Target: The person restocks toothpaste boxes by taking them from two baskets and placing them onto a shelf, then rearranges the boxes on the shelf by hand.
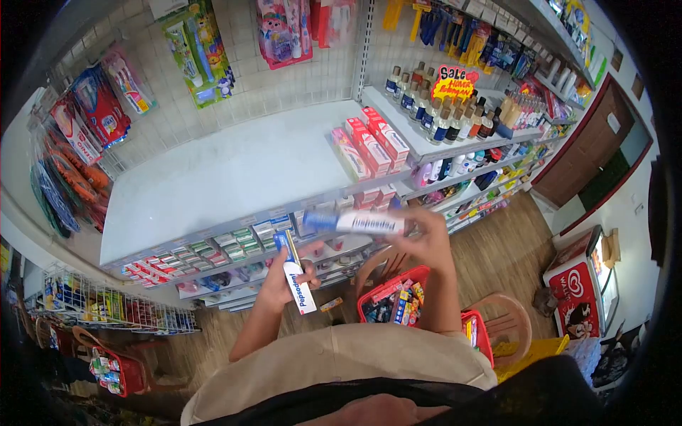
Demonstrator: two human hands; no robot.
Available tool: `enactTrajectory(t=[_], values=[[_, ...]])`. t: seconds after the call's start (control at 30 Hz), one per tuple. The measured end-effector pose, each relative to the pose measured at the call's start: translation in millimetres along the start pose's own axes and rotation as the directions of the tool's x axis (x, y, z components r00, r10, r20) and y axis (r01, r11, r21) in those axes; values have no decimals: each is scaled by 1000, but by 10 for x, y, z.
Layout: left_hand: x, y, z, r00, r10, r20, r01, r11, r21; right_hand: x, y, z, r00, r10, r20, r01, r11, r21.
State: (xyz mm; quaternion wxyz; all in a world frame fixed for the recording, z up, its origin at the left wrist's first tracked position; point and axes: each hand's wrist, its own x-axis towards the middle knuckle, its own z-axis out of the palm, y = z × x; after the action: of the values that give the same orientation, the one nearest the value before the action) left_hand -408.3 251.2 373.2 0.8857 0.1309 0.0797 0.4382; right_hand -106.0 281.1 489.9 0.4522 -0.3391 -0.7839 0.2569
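My left hand [278, 281] holds a blue and white Pepsodent box [295, 277], tilted, in front of the shelf's lower rows. To its right my right hand [426, 238] grips the end of a second blue and white Pepsodent box [355, 222], which is blurred and lies nearly level before the shelf edge. On the white top shelf [227, 167], several red and white toothpaste boxes [369, 148] lie side by side at the right end.
Perfume bottles [444, 121] stand on the right shelf. Packs of toothbrushes [199, 57] hang on the back wall. A red basket [366, 307] full of goods sits below on a chair. A red freezer [574, 302] is at the right.
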Motion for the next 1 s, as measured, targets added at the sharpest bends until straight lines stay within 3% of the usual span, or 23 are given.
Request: enactTrajectory(t=[0.07, 0.1, 0.13, 0.2, 0.3, 0.47, 1.0], values=[[2, -28, -72, 1000, 16, 15, -17, 996, 88, 152, 93, 143, 926, 159, -343, -116, 983, 145], [-6, -46, -121, 999, -3, -38, 9, 987, 161, 248, 201, 244, 879, 159, -449, -134, 987, 86], [-24, -61, -139, 995, -19, -94, 41, 972, 232, 364, 178, 323, 879, 156, -451, -131, 988, 87], [-26, -123, -134, 994, -26, -105, 50, 971, 234, 601, 123, 469, 800, -47, -598, -122, 963, -239], [-13, -171, -188, 980, -125, -153, 140, 986, 89, 834, 391, 693, 784, -108, -611, -148, 924, -353], [-22, -181, -308, 983, -117, -138, 149, 957, 250, 948, 601, 934, 762, -131, -634, -209, 877, -433], [30, -195, -268, 964, -86, -253, 149, 959, 242, 956, 580, 885, 796, -73, -601, -193, 910, -367]])
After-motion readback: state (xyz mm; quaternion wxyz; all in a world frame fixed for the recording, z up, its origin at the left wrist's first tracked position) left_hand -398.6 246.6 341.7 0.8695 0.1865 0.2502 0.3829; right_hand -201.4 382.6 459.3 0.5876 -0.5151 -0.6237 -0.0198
